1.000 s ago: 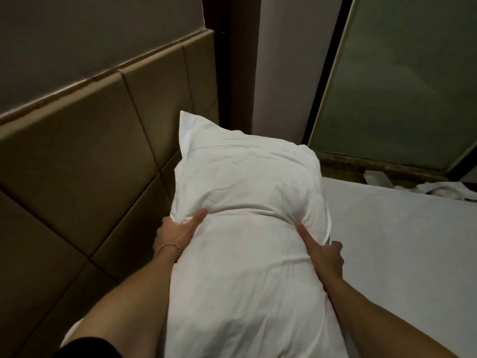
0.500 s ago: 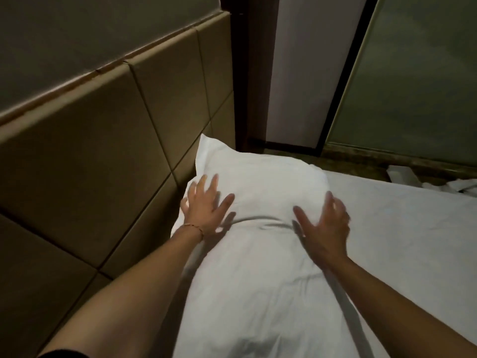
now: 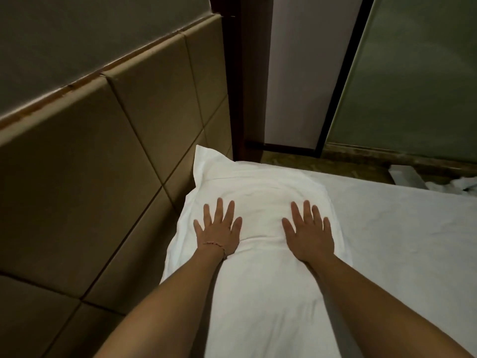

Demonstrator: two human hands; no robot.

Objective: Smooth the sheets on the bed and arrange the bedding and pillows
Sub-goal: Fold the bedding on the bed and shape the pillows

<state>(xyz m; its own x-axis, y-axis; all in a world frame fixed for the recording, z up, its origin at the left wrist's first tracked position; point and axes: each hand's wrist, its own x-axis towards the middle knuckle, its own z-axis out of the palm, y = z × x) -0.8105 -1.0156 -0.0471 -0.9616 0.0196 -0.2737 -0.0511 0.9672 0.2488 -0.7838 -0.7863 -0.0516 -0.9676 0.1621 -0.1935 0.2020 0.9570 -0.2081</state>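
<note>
Here, in the head view, the plump white fabric pillow (image 3: pixel 258 228) lies on the white-sheeted bed (image 3: pixel 400 228), its long side along the tan padded panel headboard (image 3: pixel 116 156). The left hand (image 3: pixel 218 232), on the headboard side of the pillow, and the right hand (image 3: pixel 308 235), on the side away from the headboard, both press flat on it with fingers spread straight. To do this well, I judge, sweep both palms outward with even pressure, easing out the crease between them. No brand, label or writing is readable.
</note>
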